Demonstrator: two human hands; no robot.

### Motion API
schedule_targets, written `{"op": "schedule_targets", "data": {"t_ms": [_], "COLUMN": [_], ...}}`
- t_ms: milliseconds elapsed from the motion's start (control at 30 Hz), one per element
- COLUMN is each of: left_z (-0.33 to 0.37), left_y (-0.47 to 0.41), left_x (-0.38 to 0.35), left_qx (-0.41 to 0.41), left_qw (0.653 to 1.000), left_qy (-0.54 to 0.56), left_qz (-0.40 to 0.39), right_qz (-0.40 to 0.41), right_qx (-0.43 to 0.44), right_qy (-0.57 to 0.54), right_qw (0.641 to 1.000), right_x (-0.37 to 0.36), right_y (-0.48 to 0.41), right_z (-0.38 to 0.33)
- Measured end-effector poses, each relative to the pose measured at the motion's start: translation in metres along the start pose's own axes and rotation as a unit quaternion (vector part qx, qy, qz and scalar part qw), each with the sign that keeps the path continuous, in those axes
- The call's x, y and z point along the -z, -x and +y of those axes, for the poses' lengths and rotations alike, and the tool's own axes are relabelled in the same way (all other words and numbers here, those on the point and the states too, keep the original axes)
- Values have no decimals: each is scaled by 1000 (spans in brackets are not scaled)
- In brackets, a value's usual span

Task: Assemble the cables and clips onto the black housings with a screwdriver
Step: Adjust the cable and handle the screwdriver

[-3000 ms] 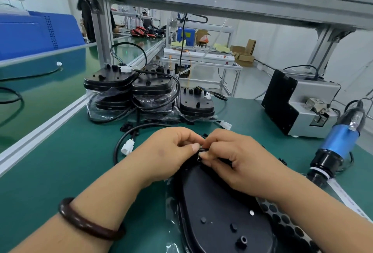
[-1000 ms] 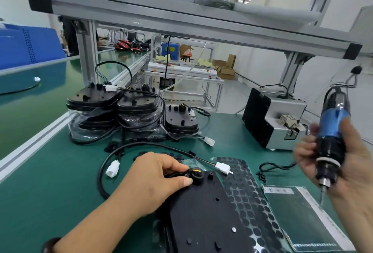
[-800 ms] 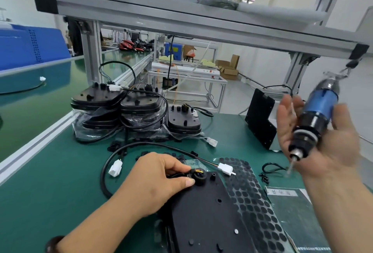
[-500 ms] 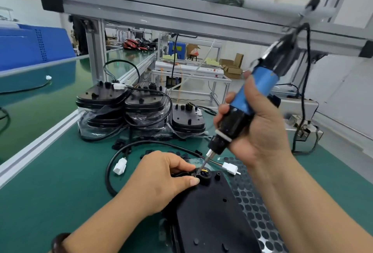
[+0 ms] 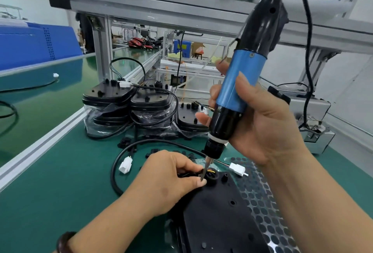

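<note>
A black housing (image 5: 218, 218) lies flat on the green mat in front of me. My left hand (image 5: 167, 180) pinches a small black clip (image 5: 189, 174) and the black cable (image 5: 115, 170) against the housing's far end. My right hand (image 5: 264, 129) grips a blue and black electric screwdriver (image 5: 238, 91), held nearly upright. Its bit (image 5: 205, 169) touches down at the clip, right beside my left thumb tip. Two white connectors (image 5: 125, 165) (image 5: 238, 169) hang off the cable ends.
Stacks of finished black housings (image 5: 125, 99) in clear bags stand at the back of the mat. A sheet of round black pads (image 5: 260, 198) lies right of the housing. A grey screw feeder box (image 5: 314, 119) sits far right. An aluminium frame (image 5: 181, 8) runs overhead.
My right hand picked up the screwdriver from the right, swung it over and lowered its bit onto the clip. The left hand has kept holding the clip in place.
</note>
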State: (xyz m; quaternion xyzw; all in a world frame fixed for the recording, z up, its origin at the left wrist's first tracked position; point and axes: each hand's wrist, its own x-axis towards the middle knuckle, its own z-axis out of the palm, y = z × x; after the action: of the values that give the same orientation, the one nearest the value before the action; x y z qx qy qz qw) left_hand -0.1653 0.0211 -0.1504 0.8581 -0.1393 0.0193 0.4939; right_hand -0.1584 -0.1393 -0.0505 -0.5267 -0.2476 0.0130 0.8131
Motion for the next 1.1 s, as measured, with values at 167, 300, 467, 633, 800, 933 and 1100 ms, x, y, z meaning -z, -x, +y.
{"op": "schedule_targets", "data": {"t_ms": [167,300,467,633,800,933,1100], "left_z": [2,0,0,0,0,0,0], "left_y": [0,0,1,1,1,0,0], "left_x": [0,-2,-2,-2,-2,-2,-2], "left_qx": [-19,-13,-17,-10,-15,-17,-23], "left_qw": [1000,1000,1000,1000,1000,1000,1000], "left_qy": [-13,3,15,11,6,11,4], "left_qz": [-3,1,3,13,12,5,6], "right_qz": [-23,30,71,85,81,87,85], "right_qx": [43,49,47,50,54,71,77], "right_qy": [10,29,59,71,80,76,70], "right_qw": [999,998,995,993,992,991,991], "right_x": [0,1,6,6,2,-4,-9], "right_y": [-1,-5,-9,-10,-7,-5,-3], "right_z": [1,7,9,9,8,7,9]}}
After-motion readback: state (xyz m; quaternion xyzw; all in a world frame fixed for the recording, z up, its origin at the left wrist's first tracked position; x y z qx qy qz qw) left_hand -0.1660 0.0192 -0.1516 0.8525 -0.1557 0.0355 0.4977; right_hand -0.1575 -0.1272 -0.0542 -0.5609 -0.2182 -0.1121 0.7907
